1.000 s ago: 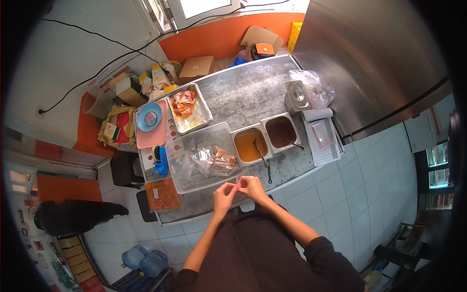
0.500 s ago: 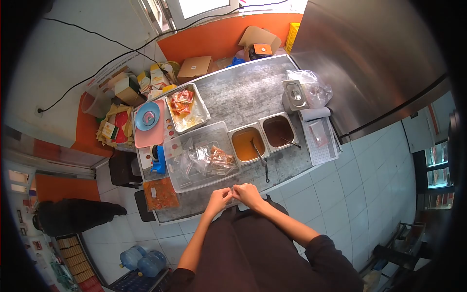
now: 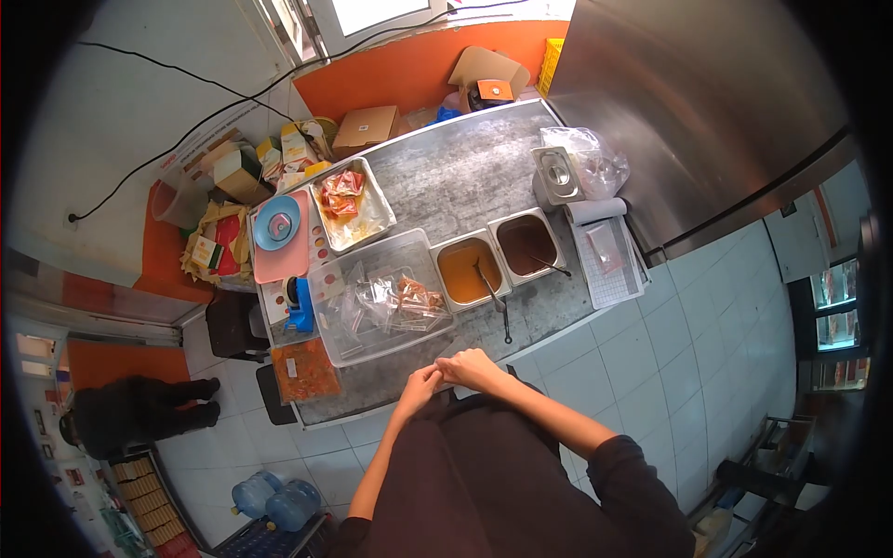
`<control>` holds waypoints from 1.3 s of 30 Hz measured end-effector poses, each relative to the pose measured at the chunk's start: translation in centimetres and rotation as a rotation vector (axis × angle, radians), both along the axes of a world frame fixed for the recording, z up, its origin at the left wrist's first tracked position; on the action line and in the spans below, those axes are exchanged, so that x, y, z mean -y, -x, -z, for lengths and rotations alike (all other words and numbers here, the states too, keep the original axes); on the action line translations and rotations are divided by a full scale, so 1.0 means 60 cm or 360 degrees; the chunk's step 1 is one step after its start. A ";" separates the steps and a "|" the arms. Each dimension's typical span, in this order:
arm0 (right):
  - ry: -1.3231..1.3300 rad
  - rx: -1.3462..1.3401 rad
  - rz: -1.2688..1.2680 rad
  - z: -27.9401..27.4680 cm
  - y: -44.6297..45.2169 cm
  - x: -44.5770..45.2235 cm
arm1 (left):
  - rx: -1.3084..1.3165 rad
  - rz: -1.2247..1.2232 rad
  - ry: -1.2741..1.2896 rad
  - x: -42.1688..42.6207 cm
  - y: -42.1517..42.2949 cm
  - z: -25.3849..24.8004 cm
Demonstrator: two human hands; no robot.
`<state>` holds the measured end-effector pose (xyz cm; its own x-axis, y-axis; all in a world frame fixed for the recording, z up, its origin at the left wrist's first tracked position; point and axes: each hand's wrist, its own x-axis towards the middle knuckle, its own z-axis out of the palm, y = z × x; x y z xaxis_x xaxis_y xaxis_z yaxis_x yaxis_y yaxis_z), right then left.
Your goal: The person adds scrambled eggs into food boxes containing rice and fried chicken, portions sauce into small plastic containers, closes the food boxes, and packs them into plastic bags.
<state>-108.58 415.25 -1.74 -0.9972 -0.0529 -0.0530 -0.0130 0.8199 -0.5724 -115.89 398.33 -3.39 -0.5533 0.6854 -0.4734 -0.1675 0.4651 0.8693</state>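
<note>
Lower centre: left hand (image 3: 419,385) and right hand (image 3: 473,369), fingers curled together, grip indiscernible. Mid-frame: clear tub (image 3: 395,255) holds plastic bags (image 3: 378,296).

The person's 2 hands (image 3: 474,369); 1 table (image 3: 456,177); 1 clear tub (image 3: 391,253); 2 sauce pans (image 3: 472,306); 2 utensil handles (image 3: 507,325); 1 metal tray (image 3: 367,226); 1 blue plate (image 3: 269,241); 2 water jugs (image 3: 295,505).

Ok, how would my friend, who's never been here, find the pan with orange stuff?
Find the big grey table. Near its front edge is a large clear bin, with two square metal pans side by side to its right. Yours is the pan next to the bin, orange inside; the other is dark brown inside.
</note>
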 end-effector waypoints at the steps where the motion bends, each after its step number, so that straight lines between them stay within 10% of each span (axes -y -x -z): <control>1: -0.0065 -0.0013 0.0005 -0.001 -0.004 0.005 | 0.0047 0.0022 0.0019 0.003 0.000 0.006; 8: -0.0262 0.0020 0.0395 -0.009 -0.002 0.022 | -0.0477 -0.0131 0.0317 -0.005 0.003 -0.007; 17: 0.0151 -0.0546 -0.0030 -0.047 -0.001 -0.013 | -0.0473 0.0203 0.0489 0.015 0.056 -0.062; 24: 0.0260 -0.0218 0.0324 -0.068 0.017 -0.039 | -0.0344 0.0344 -0.0106 -0.027 -0.006 -0.048; 31: 0.1748 0.0518 0.0408 -0.109 0.025 -0.098 | 0.1426 0.0441 -0.0524 0.003 0.028 -0.112; 39: 0.2056 0.0954 0.0175 -0.117 0.045 -0.076 | 0.1734 -0.0306 -0.0827 -0.026 -0.007 -0.050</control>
